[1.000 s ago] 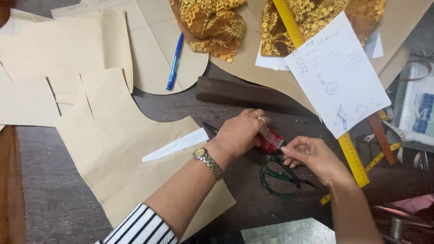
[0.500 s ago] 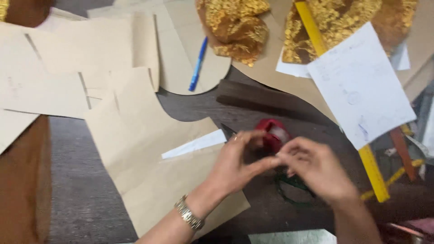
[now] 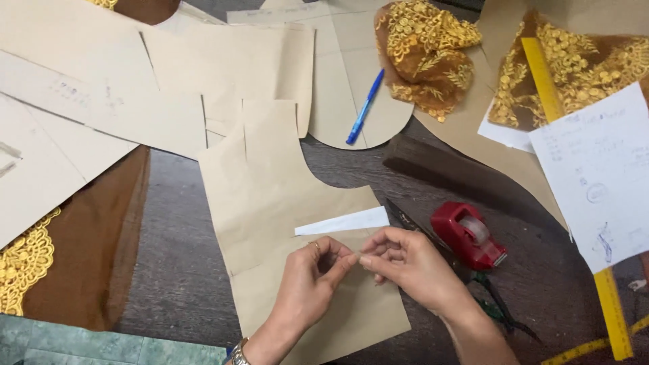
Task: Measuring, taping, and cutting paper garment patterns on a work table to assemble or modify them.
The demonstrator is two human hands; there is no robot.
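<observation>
Both hands meet low in the middle of the view, over a brown paper pattern piece [image 3: 284, 223] that lies flat on the dark bench [image 3: 176, 257]. The left hand [image 3: 307, 287] comes up from the bottom edge with its wrist bent, fingers curled and thumb and forefinger pinched together; the right hand [image 3: 405, 260] reaches in from the lower right with its fingertips pinched the same way, touching those of the left. Whatever sits between the fingertips is too small and clear to make out, so I cannot tell what they hold. Just above the hands a white paper strip [image 3: 343, 222] lies slanted on the pattern piece. A red tape dispenser [image 3: 468, 235] stands near the right hand, with green-handled scissors [image 3: 500, 307] partly behind that wrist. Farther off lie a blue pen [image 3: 365, 108], gold lace fabric [image 3: 422, 57], a yellow ruler [image 3: 574, 182] and a white written sheet [image 3: 598, 169].
</observation>
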